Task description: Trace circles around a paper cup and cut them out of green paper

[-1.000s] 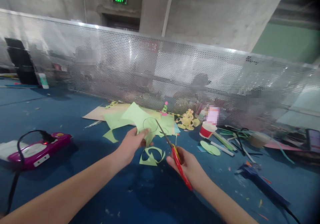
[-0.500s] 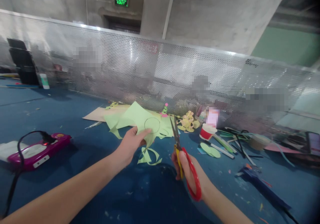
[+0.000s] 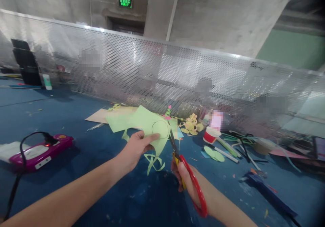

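Note:
My left hand (image 3: 138, 147) pinches a sheet of light green paper (image 3: 144, 118) between thumb and fingers. A circle is drawn on the sheet in a dark line, just beyond my thumb. My right hand (image 3: 189, 176) grips scissors (image 3: 195, 186) with red and yellow handles. Their blades point up and away, at the right edge of the green paper beside the circle. Whether they are biting into the paper I cannot tell. Curled green paper scraps (image 3: 154, 162) lie below the sheet on the blue tabletop (image 3: 142, 200).
A purple power strip (image 3: 42, 154) with a plugged-in cable is at left. To the right are a red-and-white paper cup (image 3: 211, 135), cut green ovals (image 3: 214, 153), yellow paper pieces (image 3: 191, 125) and a blue glue gun (image 3: 270, 195). A perforated metal screen (image 3: 122, 61) runs along the back.
The green sheet in my left hand has shifted right and turned. The scissors have come to the sheet's right edge, their blades closer together than before.

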A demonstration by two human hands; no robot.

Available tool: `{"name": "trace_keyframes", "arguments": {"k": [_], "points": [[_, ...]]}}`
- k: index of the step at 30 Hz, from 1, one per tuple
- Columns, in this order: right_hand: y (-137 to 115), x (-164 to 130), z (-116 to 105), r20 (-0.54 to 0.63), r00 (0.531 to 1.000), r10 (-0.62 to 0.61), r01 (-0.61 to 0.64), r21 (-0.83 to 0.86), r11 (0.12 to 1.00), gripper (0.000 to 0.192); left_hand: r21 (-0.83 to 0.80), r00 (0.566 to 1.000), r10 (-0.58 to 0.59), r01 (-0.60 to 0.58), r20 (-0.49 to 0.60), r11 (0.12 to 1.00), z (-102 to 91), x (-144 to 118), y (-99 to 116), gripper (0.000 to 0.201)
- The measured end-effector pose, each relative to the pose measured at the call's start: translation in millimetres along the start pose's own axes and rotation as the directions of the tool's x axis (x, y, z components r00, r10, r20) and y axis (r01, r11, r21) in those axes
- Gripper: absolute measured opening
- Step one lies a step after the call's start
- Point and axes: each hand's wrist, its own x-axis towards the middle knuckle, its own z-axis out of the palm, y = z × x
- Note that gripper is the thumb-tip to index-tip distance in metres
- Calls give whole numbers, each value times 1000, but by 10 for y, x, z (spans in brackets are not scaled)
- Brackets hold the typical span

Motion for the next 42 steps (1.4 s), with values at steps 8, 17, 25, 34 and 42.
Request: {"name": "trace_keyframes", "arguments": {"k": [8,17,25,34,42], "points": [[-3,38,-41,-52,997,-65,60,-96,994,53,-9,996,64,-65,-61,998,-25,19,34,35],[-57,34,-32,-39,998,-54,49,-106,993,54,158,996,84,-88,33,983,96,-107,17,30],[-8,58,-30,-48,998,-47,44,-61,997,56,131,994,59,-70,90,989,89,-120,0,34],[77,66,53,-75,995,61,-53,108,993,63,121,994,28,-40,104,992,101,-138,-2,34],[66,65,99,-127,990,53,-35,141,989,63,81,995,-8,0,101,997,102,-137,-21,35]]}}
